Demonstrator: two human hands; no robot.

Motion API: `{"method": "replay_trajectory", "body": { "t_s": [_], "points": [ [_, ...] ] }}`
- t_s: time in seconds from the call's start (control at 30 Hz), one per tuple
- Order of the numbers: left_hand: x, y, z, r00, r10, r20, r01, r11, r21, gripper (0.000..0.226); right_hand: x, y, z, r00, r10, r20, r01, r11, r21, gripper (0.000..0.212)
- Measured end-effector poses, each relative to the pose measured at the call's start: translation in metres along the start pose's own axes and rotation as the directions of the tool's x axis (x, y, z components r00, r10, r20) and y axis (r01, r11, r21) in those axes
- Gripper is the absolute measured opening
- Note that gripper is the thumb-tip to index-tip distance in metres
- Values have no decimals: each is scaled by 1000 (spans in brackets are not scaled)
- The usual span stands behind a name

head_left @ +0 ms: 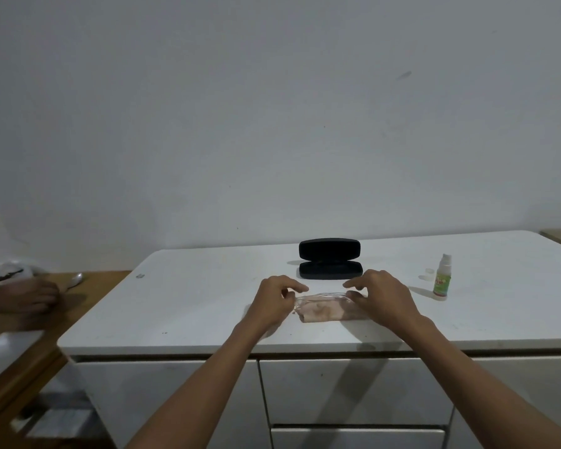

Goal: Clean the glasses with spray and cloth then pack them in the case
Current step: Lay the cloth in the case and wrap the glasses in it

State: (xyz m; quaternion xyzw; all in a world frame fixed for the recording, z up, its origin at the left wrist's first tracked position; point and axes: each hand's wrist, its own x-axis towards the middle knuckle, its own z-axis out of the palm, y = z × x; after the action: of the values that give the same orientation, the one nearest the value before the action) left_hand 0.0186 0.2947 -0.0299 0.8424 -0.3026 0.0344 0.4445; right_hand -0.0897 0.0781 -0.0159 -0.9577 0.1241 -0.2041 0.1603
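White counter (188,306) against a plain wall. Black case (330,259) sits at 12 o'clock from both hands, lid up and open; interior dark, contents cannot be told. Spray bottle (441,277) stands upright at 3 o'clock of the case, well apart, with its small clear cap (429,271) off and lying just beside it at 9 o'clock. Pinkish cloth (324,311) lies on the counter near the front edge. Clear-framed glasses (321,297) rest over the cloth. Left hand (277,301) pinches the left end of the glasses with narrow fingers; right hand (381,298) grips the right end likewise.
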Motion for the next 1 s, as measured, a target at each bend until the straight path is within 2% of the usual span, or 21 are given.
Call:
{"method": "replay_trajectory", "body": {
  "t_s": [0.07,0.2,0.33,0.57,0.7,0.83,1.0],
  "points": [
    [0,-1,-3,999,53,6,-53,998,31,26,-2,2,0,1000,-27,9,26,999,47,29],
    [-2,1,-6,974,117,196,-156,967,199,51,-5,3,-4,985,-76,153,63,994,84,45],
    [-4,0,-1,965,126,232,-188,944,273,53,-5,6,-6,964,-87,249,72,995,71,66],
    [2,-2,-2,956,93,277,-149,971,188,40,0,11,-11,946,-116,302,84,990,115,59],
    [6,-1,-5,943,91,321,-161,967,196,40,2,8,-10,947,-175,269,163,984,64,50],
    [7,0,-6,935,116,336,-187,965,186,39,3,11,-6,942,-224,249,235,972,-15,58],
    [3,-4,-5,942,141,305,-175,981,89,43,2,20,-1,948,-242,209,242,970,24,60]
  ]
}}
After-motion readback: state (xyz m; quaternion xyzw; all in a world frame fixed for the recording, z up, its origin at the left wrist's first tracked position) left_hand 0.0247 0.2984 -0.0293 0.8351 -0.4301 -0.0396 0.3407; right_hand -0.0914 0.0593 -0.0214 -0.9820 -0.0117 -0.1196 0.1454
